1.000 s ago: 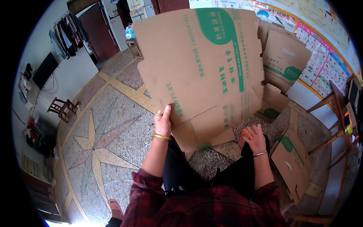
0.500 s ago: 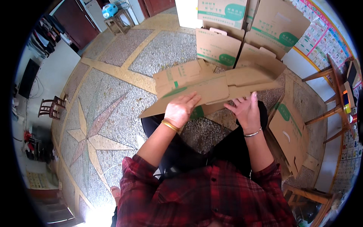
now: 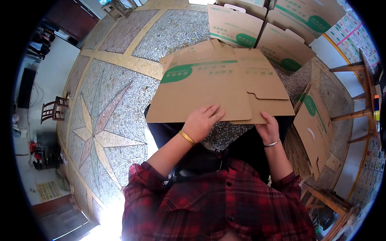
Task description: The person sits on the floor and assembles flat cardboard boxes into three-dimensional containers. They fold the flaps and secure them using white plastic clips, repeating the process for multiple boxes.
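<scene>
A flattened cardboard box [image 3: 209,94] with green print lies across my knees, its cut flaps to the right. My left hand [image 3: 201,122] rests on its near edge, fingers stretched out over the top face; its thumb is hidden. At the near right corner my right hand [image 3: 268,127] pinches the edge, thumb on top and the other fingers curled underneath. Another flat cardboard piece [image 3: 171,59] shows partly behind the box, on the floor.
Several cardboard boxes [image 3: 235,26] stand upright ahead. A stack of flattened boxes [image 3: 311,132] leans at my right. Wooden furniture legs [image 3: 352,115] rise at far right, with a wooden stool [image 3: 325,205] near my right side. A small chair [image 3: 54,110] stands at far left.
The box has swung from nearly edge-on to lying with its broad printed face up. My right hand has gone from spread fingers to a pinch on its edge.
</scene>
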{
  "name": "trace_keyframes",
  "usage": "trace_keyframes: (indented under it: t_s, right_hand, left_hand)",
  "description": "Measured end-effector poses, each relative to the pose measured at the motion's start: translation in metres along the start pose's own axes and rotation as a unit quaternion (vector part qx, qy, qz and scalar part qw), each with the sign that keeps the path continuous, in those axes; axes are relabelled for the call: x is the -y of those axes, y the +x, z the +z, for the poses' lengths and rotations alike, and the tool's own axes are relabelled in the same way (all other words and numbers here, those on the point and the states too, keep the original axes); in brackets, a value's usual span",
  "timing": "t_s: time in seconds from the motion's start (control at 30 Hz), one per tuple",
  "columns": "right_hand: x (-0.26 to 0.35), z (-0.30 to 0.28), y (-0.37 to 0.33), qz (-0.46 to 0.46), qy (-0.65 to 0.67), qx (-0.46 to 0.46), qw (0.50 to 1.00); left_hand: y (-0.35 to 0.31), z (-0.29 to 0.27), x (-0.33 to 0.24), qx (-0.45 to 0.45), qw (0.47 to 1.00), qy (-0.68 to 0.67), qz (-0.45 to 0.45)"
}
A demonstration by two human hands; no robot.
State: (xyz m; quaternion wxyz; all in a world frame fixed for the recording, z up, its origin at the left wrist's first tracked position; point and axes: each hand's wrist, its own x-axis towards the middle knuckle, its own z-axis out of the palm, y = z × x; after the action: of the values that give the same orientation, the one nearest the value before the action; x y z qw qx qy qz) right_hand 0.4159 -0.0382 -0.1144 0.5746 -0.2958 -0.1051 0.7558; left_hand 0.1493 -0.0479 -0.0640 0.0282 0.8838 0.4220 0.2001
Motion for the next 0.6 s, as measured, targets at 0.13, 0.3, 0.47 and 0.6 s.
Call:
trace_keyframes:
  t_s: [0.13,0.3,0.47,0.6]
  right_hand:
    - [0.005,0.002,0.002,-0.031,-0.003,0.03,0.999]
    - [0.023,0.021,0.005,-0.09,-0.014,0.088,0.992]
    - [0.055,0.023,0.001,-0.155,-0.061,0.123,0.978]
    - [0.077,0.019,-0.009,-0.207,-0.087,0.152,0.962]
  left_hand:
    - [0.001,-0.002,0.001,-0.034,0.999,-0.012,0.012]
    - [0.004,-0.022,0.003,-0.04,0.995,-0.084,0.039]
    - [-0.005,-0.043,0.028,-0.074,0.99,-0.123,0.014]
    - [-0.015,-0.063,0.068,-0.217,0.96,-0.051,-0.168]
